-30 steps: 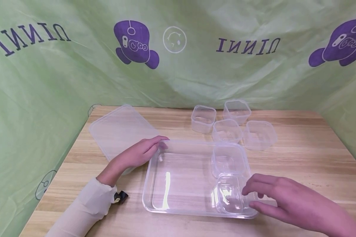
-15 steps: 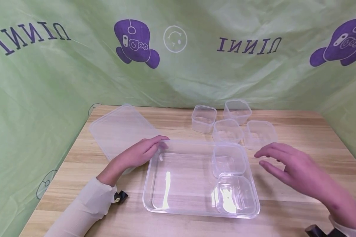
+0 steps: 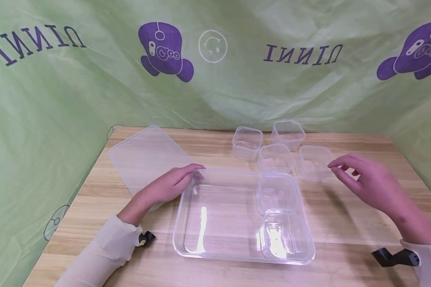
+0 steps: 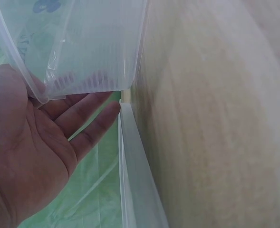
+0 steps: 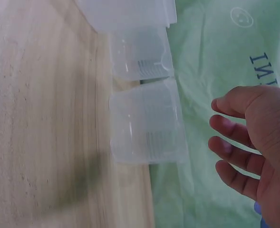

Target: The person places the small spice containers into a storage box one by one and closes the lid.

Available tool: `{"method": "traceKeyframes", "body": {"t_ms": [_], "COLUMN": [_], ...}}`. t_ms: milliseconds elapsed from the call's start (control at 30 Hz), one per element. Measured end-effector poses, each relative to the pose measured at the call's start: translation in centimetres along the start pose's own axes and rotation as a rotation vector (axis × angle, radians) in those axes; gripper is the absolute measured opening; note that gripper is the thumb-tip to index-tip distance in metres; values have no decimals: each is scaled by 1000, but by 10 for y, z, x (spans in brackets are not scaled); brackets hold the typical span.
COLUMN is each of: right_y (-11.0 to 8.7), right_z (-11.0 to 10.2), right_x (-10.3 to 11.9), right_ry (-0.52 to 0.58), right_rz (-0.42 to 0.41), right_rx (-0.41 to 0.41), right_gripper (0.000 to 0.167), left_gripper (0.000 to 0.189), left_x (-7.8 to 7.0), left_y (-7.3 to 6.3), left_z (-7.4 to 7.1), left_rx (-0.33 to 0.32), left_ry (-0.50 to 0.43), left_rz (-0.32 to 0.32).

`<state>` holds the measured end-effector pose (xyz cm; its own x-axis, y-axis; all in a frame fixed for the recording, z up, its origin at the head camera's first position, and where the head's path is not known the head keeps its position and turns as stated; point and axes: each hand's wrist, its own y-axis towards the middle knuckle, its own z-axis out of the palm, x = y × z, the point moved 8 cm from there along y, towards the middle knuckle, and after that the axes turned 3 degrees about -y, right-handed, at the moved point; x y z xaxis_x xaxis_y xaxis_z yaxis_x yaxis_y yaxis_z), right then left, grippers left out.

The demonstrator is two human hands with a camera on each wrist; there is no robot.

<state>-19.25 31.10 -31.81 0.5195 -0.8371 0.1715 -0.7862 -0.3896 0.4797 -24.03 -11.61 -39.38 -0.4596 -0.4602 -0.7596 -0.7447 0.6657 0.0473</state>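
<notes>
- A large clear rectangular container [image 3: 242, 261], its open side up, sits on the wood-grain tabletop [image 3: 104, 203] in front of a person.
- Two small clear cups stand inside it along the right side: the inner near cup [image 3: 285, 237] and, directly behind, the inner far cup [image 3: 277, 195].
- The person's left hand [image 3: 172, 183] rests at the container's far left corner, fingers loosely extended and touching it rather than clenched.
- The right hand [image 3: 370, 179], empty, hangs beside the right cup [image 3: 313, 165], fingers relaxed and slightly bent; the right wrist view shows a gap between them.
- Just left of that cup is the front cup [image 3: 275, 159], beyond the container's far right corner; behind stand the back left cup [image 3: 247, 145] and the back right cup [image 3: 288, 137].
- A flat translucent panel [image 3: 147, 155] lies at left, partly hidden by the left hand and wrist.
- Green cloth [image 3: 244, 103] with purple figures and lettering surrounds the scene.
</notes>
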Motion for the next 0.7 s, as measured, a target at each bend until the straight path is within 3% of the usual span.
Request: {"method": "traceKeyframes", "body": {"t_ms": [333, 700], "right_y": [-1, -5], "right_z": [4, 7], "right_x": [-25, -37], "right_ry": [-63, -70], "right_rz": [80, 124], "right_rx": [56, 94], "right_gripper": [20, 17], "left_gripper": [38, 39], "left_x": [1, -2], "left_y": [0, -1], "left_z": [0, 0], "left_rx": [-6, -5], "left_ry": [9, 8], "left_rz": [-6, 14]}}
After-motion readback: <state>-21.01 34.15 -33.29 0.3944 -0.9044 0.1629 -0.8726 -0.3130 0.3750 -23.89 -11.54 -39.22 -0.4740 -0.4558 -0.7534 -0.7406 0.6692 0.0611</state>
